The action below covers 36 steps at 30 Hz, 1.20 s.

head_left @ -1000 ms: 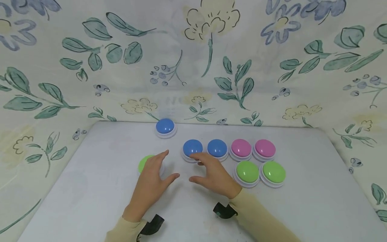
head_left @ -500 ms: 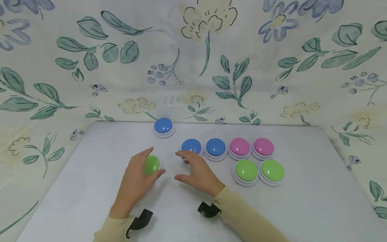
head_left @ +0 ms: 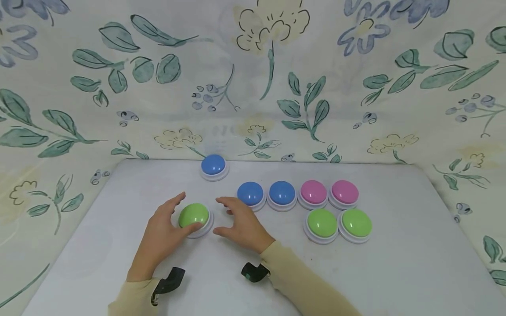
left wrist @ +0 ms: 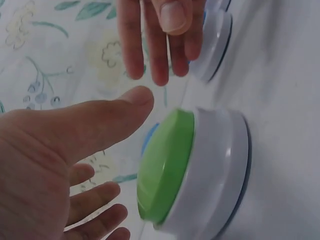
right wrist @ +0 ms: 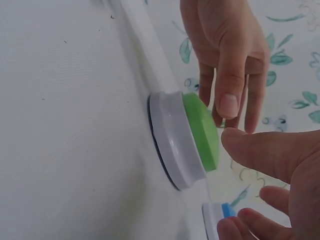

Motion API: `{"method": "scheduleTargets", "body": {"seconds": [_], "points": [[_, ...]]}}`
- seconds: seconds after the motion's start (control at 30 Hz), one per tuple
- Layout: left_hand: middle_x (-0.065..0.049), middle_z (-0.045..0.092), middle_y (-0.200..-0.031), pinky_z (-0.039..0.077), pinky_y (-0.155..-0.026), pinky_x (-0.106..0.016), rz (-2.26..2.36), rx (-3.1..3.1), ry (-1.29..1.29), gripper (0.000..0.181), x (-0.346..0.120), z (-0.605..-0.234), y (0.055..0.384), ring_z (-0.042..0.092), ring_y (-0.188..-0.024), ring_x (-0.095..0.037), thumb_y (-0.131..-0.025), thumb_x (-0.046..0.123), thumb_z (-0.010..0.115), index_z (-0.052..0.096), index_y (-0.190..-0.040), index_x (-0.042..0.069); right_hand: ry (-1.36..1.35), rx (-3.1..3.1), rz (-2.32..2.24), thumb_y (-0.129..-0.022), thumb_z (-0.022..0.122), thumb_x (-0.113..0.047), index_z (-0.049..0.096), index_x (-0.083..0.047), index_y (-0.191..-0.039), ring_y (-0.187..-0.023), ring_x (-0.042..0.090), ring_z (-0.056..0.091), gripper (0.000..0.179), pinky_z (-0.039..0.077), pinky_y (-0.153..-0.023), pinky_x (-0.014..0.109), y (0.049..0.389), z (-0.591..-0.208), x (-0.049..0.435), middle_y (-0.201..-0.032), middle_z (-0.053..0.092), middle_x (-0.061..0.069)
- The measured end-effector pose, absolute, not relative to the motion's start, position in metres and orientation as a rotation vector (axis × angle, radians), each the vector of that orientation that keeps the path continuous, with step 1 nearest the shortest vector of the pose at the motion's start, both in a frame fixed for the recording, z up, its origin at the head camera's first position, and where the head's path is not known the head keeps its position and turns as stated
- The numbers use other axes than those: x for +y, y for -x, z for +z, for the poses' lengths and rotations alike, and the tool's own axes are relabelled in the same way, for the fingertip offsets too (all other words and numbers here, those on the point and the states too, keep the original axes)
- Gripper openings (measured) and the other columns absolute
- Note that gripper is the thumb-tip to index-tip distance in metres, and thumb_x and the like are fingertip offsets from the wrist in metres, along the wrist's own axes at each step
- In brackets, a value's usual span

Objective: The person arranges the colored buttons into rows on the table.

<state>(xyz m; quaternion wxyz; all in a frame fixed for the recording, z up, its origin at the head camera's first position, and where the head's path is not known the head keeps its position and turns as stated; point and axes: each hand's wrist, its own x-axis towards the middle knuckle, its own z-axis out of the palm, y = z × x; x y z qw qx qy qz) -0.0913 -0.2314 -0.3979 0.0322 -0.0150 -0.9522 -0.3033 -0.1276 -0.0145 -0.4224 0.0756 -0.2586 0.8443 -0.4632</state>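
Observation:
A green push button [head_left: 193,215] in a round white base sits on the white table between my two hands. On its left side, my left hand [head_left: 158,235] holds its fingers spread, the thumb in front of the dome's near edge. In the left wrist view a gap shows between that thumb [left wrist: 115,117] and the green dome [left wrist: 167,165]. My right hand [head_left: 245,226] hovers to the button's right, thumb and fingers apart with nothing between them. Just beyond its fingers stands a blue button [head_left: 250,193], its base partly hidden by the hand.
Another blue button [head_left: 281,193] and two pink buttons, one [head_left: 313,192] beside the other [head_left: 345,192], continue the row. Two green buttons, left [head_left: 322,223] and right [head_left: 356,223], stand in front. A lone blue button [head_left: 213,165] is near the back edge, before a floral cloth [head_left: 221,127].
Both hands have moved left. My left hand has come off from over the green button to its left side, uncovering it. My right hand has left the front of the blue buttons.

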Motion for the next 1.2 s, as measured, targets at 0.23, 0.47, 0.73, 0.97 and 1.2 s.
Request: {"method": "scheduleTargets", "body": {"seconds": [0.23, 0.47, 0.73, 0.97, 1.2], "points": [[-0.025, 0.044, -0.150, 0.044, -0.100, -0.064, -0.976, -2.961, 0.121, 0.093, -0.243, -0.404, 0.094, 0.048, -0.127, -0.048, -0.080, 0.026, 0.086, 0.035, -0.153, -0.001, 0.746, 2.505, -1.385, -0.084, 0.083, -0.016, 0.048, -0.011, -0.148, -0.122, 0.022, 0.059, 0.072, 0.050, -0.100, 0.023, 0.132, -0.424, -0.025, -0.148, 0.051, 0.006], [-0.023, 0.047, -0.149, 0.046, -0.101, -0.059, -1.067, -2.967, 0.141, 0.100, -0.251, -0.413, 0.095, 0.052, -0.125, -0.044, -0.078, 0.028, 0.088, 0.031, -0.155, 0.000, 0.779, 2.506, -1.338, -0.084, 0.083, -0.017, 0.048, -0.010, -0.148, -0.115, 0.018, 0.060, 0.074, 0.049, -0.097, 0.019, 0.133, -0.426, -0.033, -0.146, 0.052, 0.007], [-0.021, 0.050, -0.146, 0.048, -0.100, -0.055, -1.118, -2.981, 0.149, 0.103, -0.257, -0.420, 0.095, 0.056, -0.119, -0.039, -0.076, 0.031, 0.089, 0.032, -0.155, 0.001, 0.766, 2.505, -1.293, -0.082, 0.084, -0.017, 0.049, -0.010, -0.148, -0.112, 0.012, 0.059, 0.074, 0.048, -0.096, 0.018, 0.135, -0.431, -0.042, -0.141, 0.057, 0.006], [-0.022, 0.051, -0.145, 0.048, -0.100, -0.056, -1.107, -3.014, 0.134, 0.100, -0.258, -0.421, 0.095, 0.056, -0.119, -0.041, -0.074, 0.035, 0.090, 0.037, -0.153, 0.000, 0.774, 2.536, -1.235, -0.082, 0.085, -0.019, 0.050, -0.010, -0.147, -0.116, 0.010, 0.059, 0.074, 0.046, -0.099, 0.016, 0.136, -0.432, -0.048, -0.141, 0.058, 0.004], [-0.026, 0.051, -0.144, 0.049, -0.097, -0.060, -1.073, -3.045, 0.103, 0.094, -0.258, -0.421, 0.093, 0.057, -0.119, -0.045, -0.075, 0.038, 0.089, 0.043, -0.150, 0.002, 0.815, 2.600, -1.205, -0.083, 0.084, -0.019, 0.053, -0.006, -0.143, -0.125, 0.014, 0.055, 0.069, 0.042, -0.107, 0.020, 0.136, -0.437, -0.052, -0.141, 0.058, 0.006]]}}
